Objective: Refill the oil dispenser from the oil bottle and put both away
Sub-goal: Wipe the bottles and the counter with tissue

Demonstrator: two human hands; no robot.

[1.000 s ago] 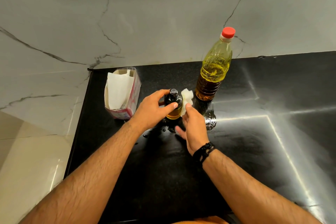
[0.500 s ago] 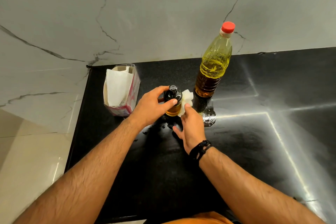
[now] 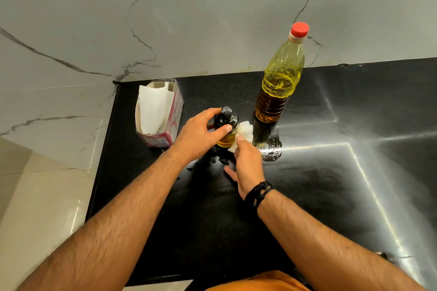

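The small oil dispenser (image 3: 226, 125), black pump top over amber oil, stands on the black counter (image 3: 331, 184). My left hand (image 3: 201, 137) grips it around the black top, thumb across the front. My right hand (image 3: 248, 165) pinches a folded white tissue (image 3: 244, 131) and presses it against the dispenser's right side. Behind and to the right stands the tall oil bottle (image 3: 280, 85), upright with its red cap on, apart from both hands.
An open tissue box (image 3: 160, 113) with white paper sticking out sits left of the dispenser. Small oil drops (image 3: 189, 168) lie on the counter below the dispenser. A marble wall rises behind, and the counter's left edge drops to a pale floor.
The right hand with the tissue has slid slightly down the dispenser's side. The left hand keeps its grip on the top. The camera has tilted a little.
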